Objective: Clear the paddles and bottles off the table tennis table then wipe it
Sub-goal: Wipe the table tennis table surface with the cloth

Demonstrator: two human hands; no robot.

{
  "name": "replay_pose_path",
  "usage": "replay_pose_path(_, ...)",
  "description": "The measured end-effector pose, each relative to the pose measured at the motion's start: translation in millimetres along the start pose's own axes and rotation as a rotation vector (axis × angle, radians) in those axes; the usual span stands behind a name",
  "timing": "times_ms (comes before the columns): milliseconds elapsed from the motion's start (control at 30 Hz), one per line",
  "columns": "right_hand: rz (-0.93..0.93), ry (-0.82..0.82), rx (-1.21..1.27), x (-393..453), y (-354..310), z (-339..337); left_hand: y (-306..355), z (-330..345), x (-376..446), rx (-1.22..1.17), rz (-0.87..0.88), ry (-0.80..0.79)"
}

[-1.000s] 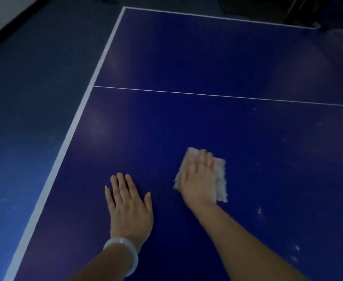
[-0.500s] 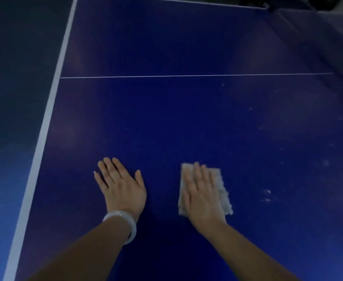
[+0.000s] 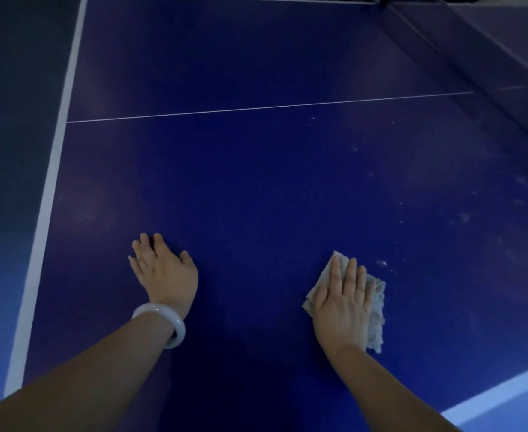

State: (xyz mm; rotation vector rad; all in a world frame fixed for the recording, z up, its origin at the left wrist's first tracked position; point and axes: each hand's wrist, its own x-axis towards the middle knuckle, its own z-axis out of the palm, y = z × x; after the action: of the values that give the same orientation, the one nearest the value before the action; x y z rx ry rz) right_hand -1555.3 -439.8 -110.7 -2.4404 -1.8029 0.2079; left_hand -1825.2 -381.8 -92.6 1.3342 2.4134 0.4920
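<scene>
Dim lighting over a blue table tennis counter (image 3: 256, 182) with white edge lines and a thin white centre line. Left hand (image 3: 166, 269) lies flat on the surface, fingers straight and together, holding nothing; a pale bangle (image 3: 166, 325) sits on its wrist. Right hand (image 3: 343, 304) presses flat, fingers extended, on a crumpled grey cloth (image 3: 376, 313) lying on the counter. Pale specks (image 3: 381, 262) mark the surface just beyond the cloth.

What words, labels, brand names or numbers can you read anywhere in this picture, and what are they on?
None. The table tennis table shows only plain white lines, no print. The cloth under the right hand and the bracelet by the left hand carry no readable marks.
</scene>
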Motion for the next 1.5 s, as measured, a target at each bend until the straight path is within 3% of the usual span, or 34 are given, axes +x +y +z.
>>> replay_pose_path(200,-0.064,-0.006,-0.015,2,2,1,80,19,-63,-0.196,0.364,-0.069)
replay_pose_path(333,-0.309,-0.055,-0.028,-12,23,-6,111,60,-88,0.038,0.31,-0.14)
replay_pose_path(433,-0.532,-0.102,-0.067,-37,68,-15,109,79,-101,0.193,0.31,-0.079)
replay_pose_path(533,-0.615,-0.068,-0.122,-43,140,-26,107,88,-104,0.295,0.32,-0.026)
replay_pose_path(600,-0.525,-0.056,-0.165,-30,183,-32,108,90,-103,0.325,0.313,-0.017)
replay_pose_path(667,-0.3,-0.027,-0.189,-11,207,-34,108,91,-104,0.34,0.303,-0.023)
replay_pose_path(733,0.017,-0.021,-0.111,1,197,-36,108,92,-105,0.352,0.301,-0.024)
replay_pose_path(800,0.091,-0.008,-0.059,1,168,-35,109,92,-104,0.355,0.301,-0.024)
replay_pose_path(833,0.006,-0.005,-0.043,-5,151,-33,110,92,-104,0.357,0.304,-0.02)
replay_pose_path(967,-0.647,-0.071,-0.088,-24,133,-30,109,93,-106,0.358,0.305,0.001)
replay_pose_path(1067,-0.851,0.001,-0.328,17,172,-35,109,94,-105,0.352,0.31,0.016)
replay_pose_path(1100,-0.734,-0.028,-0.365,31,190,-35,110,94,-105,0.353,0.307,0.015)
replay_pose_path(1200,-0.13,0.063,-0.123,55,215,-40,111,95,-106,0.348,0.303,0.026)
replay_pose_path(1233,-0.061,0.056,-0.09,51,205,-43,111,95,-105,0.347,0.298,0.028)
replay_pose_path(1267,-0.141,0.056,-0.078,41,191,-38,111,95,-105,0.348,0.294,0.028)
replay_pose_path(1367,-0.636,-0.121,-0.112,14,130,-30,109,97,-104,0.36,0.294,0.041)
replay_pose_path(1433,-0.726,-0.06,-0.079,22,105,-24,108,98,-103,0.37,0.293,0.046)
replay_pose_path(1500,-0.816,-0.071,-0.256,52,99,-30,108,99,-103,0.359,0.298,0.049)
